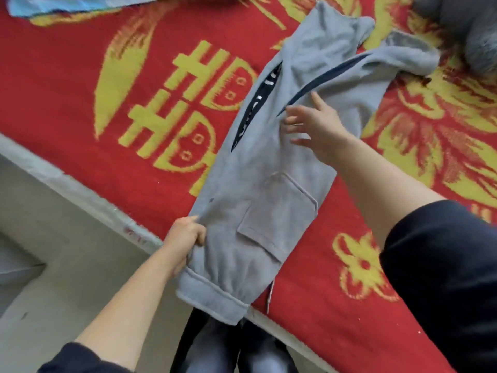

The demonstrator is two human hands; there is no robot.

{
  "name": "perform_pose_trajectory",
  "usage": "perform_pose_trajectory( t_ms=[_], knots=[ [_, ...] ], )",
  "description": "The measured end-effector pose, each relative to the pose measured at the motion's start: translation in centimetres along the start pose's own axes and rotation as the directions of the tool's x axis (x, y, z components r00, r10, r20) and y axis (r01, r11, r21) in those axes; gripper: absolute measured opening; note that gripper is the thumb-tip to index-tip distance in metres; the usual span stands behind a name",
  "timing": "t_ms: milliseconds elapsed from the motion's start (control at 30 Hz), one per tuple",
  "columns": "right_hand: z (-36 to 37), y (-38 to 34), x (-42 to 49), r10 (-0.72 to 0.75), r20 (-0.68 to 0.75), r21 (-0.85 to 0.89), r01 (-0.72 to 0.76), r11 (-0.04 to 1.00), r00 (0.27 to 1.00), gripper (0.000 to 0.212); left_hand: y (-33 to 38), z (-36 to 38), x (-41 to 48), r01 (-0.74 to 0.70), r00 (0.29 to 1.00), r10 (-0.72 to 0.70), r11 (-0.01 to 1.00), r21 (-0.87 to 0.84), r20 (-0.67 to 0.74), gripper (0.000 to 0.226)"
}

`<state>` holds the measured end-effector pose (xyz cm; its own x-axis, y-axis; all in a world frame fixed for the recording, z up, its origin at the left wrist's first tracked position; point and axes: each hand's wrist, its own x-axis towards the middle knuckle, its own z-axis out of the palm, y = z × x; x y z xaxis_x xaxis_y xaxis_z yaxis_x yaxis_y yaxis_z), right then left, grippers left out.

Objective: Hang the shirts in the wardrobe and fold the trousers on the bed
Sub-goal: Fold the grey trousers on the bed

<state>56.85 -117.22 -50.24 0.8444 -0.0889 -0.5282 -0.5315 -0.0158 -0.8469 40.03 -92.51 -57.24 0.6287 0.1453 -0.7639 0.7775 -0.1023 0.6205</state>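
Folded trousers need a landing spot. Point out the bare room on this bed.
Widest: bedspread left of the grey trousers, between blue cloth and bed edge. Smaller: right of the pocket, under the right forearm. Crowded top right, trouser legs beside a grey garment.

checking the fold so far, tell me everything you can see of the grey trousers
The grey trousers look like soft fleece, with dark side stripes bearing white marks and a flap pocket facing up. They lie on the red and gold bed cover, the gathered band end hanging over the bed edge, the far end rumpled. The left hand grips its edge beside the pocket; the open right hand is at the middle, blurred, contact unclear.
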Motion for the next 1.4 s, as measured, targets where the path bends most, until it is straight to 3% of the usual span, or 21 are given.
perform_pose_trajectory(
  t_ms=[33, 100, 233, 367, 467, 567, 633, 667, 733, 800, 867, 933, 1033, 1100, 1200, 1333, 1400],
  knots=[
    [1.7, 0.4, 0.2, 0.017, 0.055, -0.106, -0.011, 0.994, 0.998, 0.064, -0.7, -1.6, 0.8, -0.01, 0.996, 0.012, 1.0, 0.014, -0.088, 0.025],
    [4.3, 2.6, 0.2, 0.059, 0.076, -0.359, -0.028, 0.933, 0.995, 0.062, -2.3, -3.7, 2.0, 0.017, 0.986, -0.004, 0.997, 0.081, -0.164, 0.015],
    [6.1, 9.0, -1.3, 0.167, 0.098, -0.668, -0.059, 0.742, 0.981, 0.046, -5.3, -4.7, 2.9, 0.056, 0.998, -0.051, 0.977, 0.207, -0.027, 0.009],
    [5.7, 12.3, -1.9, 0.197, 0.022, -0.718, -0.122, 0.685, 0.98, 0.034, -6.7, -4.7, 3.4, -0.072, 0.994, 0.102, 0.889, 0.453, -0.041, 0.016],
    [5.7, 12.7, -1.2, 0.159, -0.022, -0.722, -0.126, 0.681, 0.987, 0.035, -6.0, -4.4, 3.3, -0.077, 0.99, 0.119, 0.91, 0.407, -0.081, 0.037],
    [6.3, 13.2, -1.3, 0.151, 0.049, -0.811, -0.049, 0.583, 0.987, 0.04, -4.3, -4.5, 3.7, -0.092, 0.994, 0.112, 0.892, 0.442, -0.018, 0.042],
    [6.5, 13.7, -1.7, 0.132, 0.076, -0.849, -0.005, 0.529, 0.988, 0.04, -3.2, -5.7, 4.2, -0.068, 0.985, -0.01, 0.895, 0.441, 0.171, 0.029],
    [6.5, 13.6, -1.8, 0.126, 0.074, -0.851, -0.003, 0.526, 0.989, 0.039, -2.8, -6.7, 4.7, -0.015, 0.945, -0.115, 0.92, 0.392, 0.306, 0.024],
    [6.5, 12.9, -1.7, 0.133, 0.039, -0.818, -0.045, 0.574, 0.99, 0.031, -2.0, -9.2, 5.4, 0.147, 0.791, -0.334, 0.917, 0.372, 0.512, 0.02],
    [6.2, 11.7, -1.3, 0.141, -0.004, -0.764, -0.094, 0.638, 0.99, 0.026, -1.1, -11.2, 6.1, 0.207, 0.705, -0.49, 0.834, 0.511, 0.513, 0.013],
    [5.7, 10.4, -0.3, 0.111, -0.032, -0.743, -0.098, 0.662, 0.993, 0.029, 0.1, -11.9, 7.1, 0.109, 0.752, -0.524, 0.696, 0.709, 0.399, 0.009],
    [5.0, 8.9, 1.1, 0.08, -0.063, -0.735, -0.1, 0.671, 0.995, 0.033, 1.9, -11.4, 8.6, 0.011, 0.853, -0.433, 0.574, 0.819, 0.291, 0.008],
    [3.6, 7.0, 3.6, 0.035, -0.123, -0.721, -0.113, 0.684, 0.992, 0.038, 6.3, -8.1, 10.6, -0.108, 0.953, -0.152, 0.637, 0.763, 0.261, 0.02],
    [2.8, 6.0, 5.4, 0.005, -0.181, -0.69, -0.13, 0.712, 0.983, 0.042, 9.2, -4.8, 11.6, -0.261, 0.957, 0.094, 0.686, 0.679, 0.273, 0.039],
    [1.9, 4.7, 8.4, -0.071, -0.239, -0.669, -0.112, 0.735, 0.968, 0.043, 12.4, -0.1, 14.0, -0.477, 0.869, 0.409, 0.547, 0.688, 0.278, 0.054],
    [1.5, 2.8, 13.2, -0.266, -0.252, -0.752, -0.015, 0.659, 0.93, 0.038, 13.7, 4.1, 17.5, -0.432, 0.898, 0.304, 0.461, 0.776, 0.319, 0.044],
    [2.1, 2.0, 15.9, -0.274, -0.275, -0.748, -0.026, 0.663, 0.922, 0.031, 13.5, 5.1, 18.1, -0.428, 0.89, 0.329, 0.369, 0.825, 0.315, 0.036]
  ],
)
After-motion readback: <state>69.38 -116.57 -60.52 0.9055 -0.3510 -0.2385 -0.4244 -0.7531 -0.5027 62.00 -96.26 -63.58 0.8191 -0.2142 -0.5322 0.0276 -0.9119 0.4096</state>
